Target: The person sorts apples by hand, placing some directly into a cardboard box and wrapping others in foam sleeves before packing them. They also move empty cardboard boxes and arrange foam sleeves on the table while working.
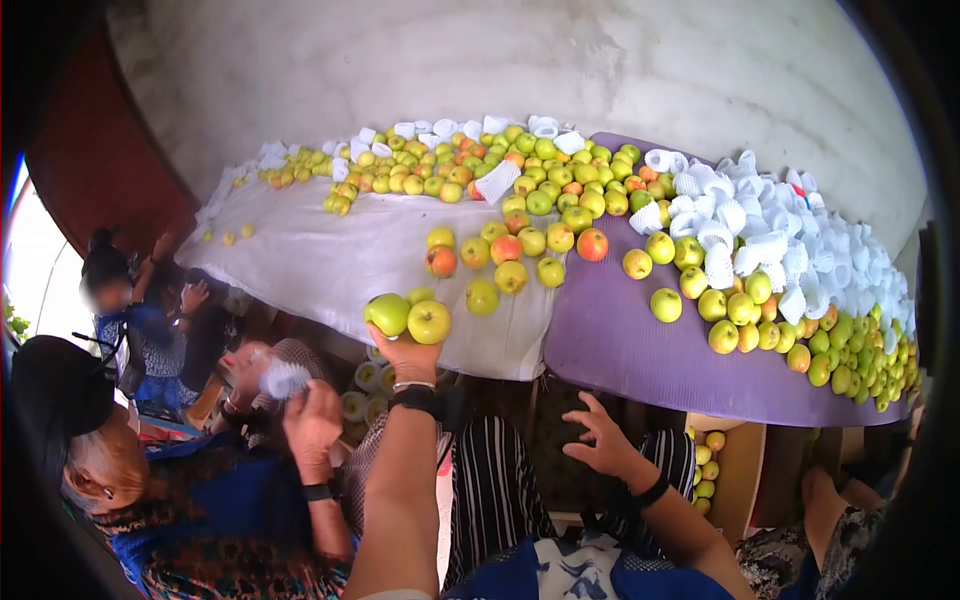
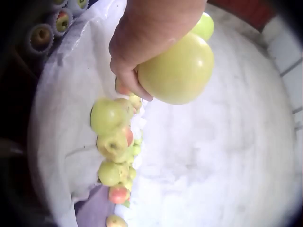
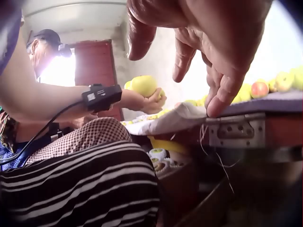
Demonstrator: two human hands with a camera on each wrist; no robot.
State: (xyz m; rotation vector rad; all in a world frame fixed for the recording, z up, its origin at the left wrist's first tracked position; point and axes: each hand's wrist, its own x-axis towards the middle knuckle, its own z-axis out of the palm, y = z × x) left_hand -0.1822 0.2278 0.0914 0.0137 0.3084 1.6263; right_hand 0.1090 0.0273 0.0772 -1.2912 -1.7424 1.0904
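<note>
My left hand point(image 1: 408, 350) is raised at the front edge of the white-covered table, holding yellow-green apples point(image 1: 429, 322) in its palm. In the left wrist view its fingers curl at the side of one large pale apple point(image 2: 177, 71), and a second green apple point(image 2: 204, 27) shows behind. My right hand point(image 1: 605, 440) hovers with spread fingers by the table's front edge, holding nothing. From the right wrist view, its fingers point(image 3: 222, 90) hang loosely above that edge. Loose yellow, green and reddish apples point(image 1: 510, 277) lie on the cloth beyond my left hand.
White foam net sleeves point(image 1: 830, 250) heap on the purple mat point(image 1: 630, 340) at the right, beside more apples. Sleeved apples point(image 1: 355, 405) sit in a container below the table. A box with apples point(image 1: 740, 470) stands low right. At left, another person's hand point(image 1: 313, 425) holds a foam sleeve.
</note>
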